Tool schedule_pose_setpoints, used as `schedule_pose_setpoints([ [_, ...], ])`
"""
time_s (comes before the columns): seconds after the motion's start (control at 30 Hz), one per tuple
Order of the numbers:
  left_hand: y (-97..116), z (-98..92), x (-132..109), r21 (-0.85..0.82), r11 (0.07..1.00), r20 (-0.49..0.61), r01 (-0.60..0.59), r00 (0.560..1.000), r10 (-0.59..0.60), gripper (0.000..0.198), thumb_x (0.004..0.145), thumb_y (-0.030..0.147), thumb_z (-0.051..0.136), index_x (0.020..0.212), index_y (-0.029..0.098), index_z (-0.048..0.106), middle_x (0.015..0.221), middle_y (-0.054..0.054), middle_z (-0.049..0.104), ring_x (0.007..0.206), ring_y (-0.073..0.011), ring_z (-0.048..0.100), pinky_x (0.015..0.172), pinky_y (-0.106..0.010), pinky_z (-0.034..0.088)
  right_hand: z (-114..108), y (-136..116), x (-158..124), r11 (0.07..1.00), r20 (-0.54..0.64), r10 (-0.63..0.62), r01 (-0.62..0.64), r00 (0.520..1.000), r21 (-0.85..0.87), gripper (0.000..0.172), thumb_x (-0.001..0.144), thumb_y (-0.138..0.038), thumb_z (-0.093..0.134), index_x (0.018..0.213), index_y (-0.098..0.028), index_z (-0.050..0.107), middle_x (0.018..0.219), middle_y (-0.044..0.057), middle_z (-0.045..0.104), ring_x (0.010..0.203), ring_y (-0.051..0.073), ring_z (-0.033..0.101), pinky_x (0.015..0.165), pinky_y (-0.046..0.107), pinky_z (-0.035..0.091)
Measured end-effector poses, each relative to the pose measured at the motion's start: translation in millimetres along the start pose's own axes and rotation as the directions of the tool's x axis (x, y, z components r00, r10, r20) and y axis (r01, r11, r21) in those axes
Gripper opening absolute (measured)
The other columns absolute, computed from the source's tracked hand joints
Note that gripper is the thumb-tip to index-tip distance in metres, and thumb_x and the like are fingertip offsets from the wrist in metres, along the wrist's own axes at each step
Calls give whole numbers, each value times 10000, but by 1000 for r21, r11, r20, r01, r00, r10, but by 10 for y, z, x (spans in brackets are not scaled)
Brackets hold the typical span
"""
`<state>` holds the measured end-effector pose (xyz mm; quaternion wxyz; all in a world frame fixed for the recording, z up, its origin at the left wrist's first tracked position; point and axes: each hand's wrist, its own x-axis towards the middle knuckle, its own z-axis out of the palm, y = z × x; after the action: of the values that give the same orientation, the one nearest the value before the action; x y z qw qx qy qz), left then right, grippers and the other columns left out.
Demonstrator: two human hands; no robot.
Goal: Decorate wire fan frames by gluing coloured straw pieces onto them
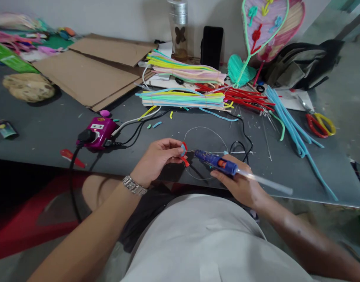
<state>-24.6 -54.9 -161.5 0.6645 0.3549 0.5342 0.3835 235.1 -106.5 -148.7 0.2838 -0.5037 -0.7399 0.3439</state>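
Note:
My left hand [156, 158] pinches a small red and blue pipe-cleaner piece [185, 160] between thumb and fingers, just over the front of the table. In my right hand [240, 186] is a blue hot glue gun [213, 160], gripped by its handle, with a long translucent glue stick [266, 182] poking out of its back. The gun's nozzle points left and lies close to the pipe-cleaner piece; whether they touch I cannot tell. A thin wire hoop [204, 127] lies on the table behind and beneath both hands, partly hidden by them.
A purple power adapter [101, 131] with cords stands left. Bundles of pastel [182, 99], red [241, 97] and blue pipe cleaners [288, 121] lie behind and right, near scissors [319, 123]. Cardboard sheets [88, 76], a bottle [179, 35], a phone [211, 47] and a pipe-cleaner fan [246, 64] are farther back.

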Motion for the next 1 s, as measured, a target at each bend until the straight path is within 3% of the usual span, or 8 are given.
schedule_pose_setpoints([
  [0.07, -3, -3, 1, -3, 1000, 2, -11, 1000, 11, 382, 605, 352, 932, 865, 150, 737, 781, -20, 737, 667, -146, 714, 642, -248, 588, -45, -43, 42, 979, 53, 143, -150, 988, 138, 281, 933, -477, 650, 954, -197, 664, 841, 28, 677, 765, 175, 613, 676, 290, 482],
  [0.17, -5, 0, -1, 1, 1000, 1, -14, 1000, 14, 389, 612, 359, 929, 876, 148, 736, 790, -20, 736, 666, -141, 707, 631, -244, 587, -84, -102, 114, 940, 138, 231, -257, 963, 225, 329, 910, -511, 655, 963, -189, 695, 732, 15, 642, 742, 185, 604, 655, 295, 480],
  [0.37, 2, 18, -8, -12, 1000, 1, -19, 1000, 19, 405, 593, 368, 936, 864, 147, 732, 797, -28, 736, 700, -159, 715, 628, -252, 588, -87, -117, 212, 944, 164, 226, -257, 960, 205, 333, 907, -516, 655, 924, -188, 709, 574, -26, 535, 635, 157, 532, 624, 280, 442],
  [0.73, 33, 34, -30, -8, 1000, 4, -27, 1000, 27, 378, 595, 356, 928, 852, 152, 739, 804, -30, 740, 694, -150, 704, 638, -258, 582, -89, -141, 280, 926, 184, 223, -267, 957, 265, 311, 893, -485, 686, 943, -178, 699, 515, -65, 484, 509, 111, 415, 540, 264, 373],
  [1.0, 42, 45, -36, 14, 1000, -4, -26, 1000, 26, 377, 595, 355, 925, 854, 149, 743, 816, -40, 743, 704, -152, 696, 678, -286, 595, -139, -103, 302, 894, 271, 278, -351, 922, 278, 376, 877, -560, 686, 824, -194, 620, 491, -63, 479, 471, 109, 436, 473, 250, 347],
])
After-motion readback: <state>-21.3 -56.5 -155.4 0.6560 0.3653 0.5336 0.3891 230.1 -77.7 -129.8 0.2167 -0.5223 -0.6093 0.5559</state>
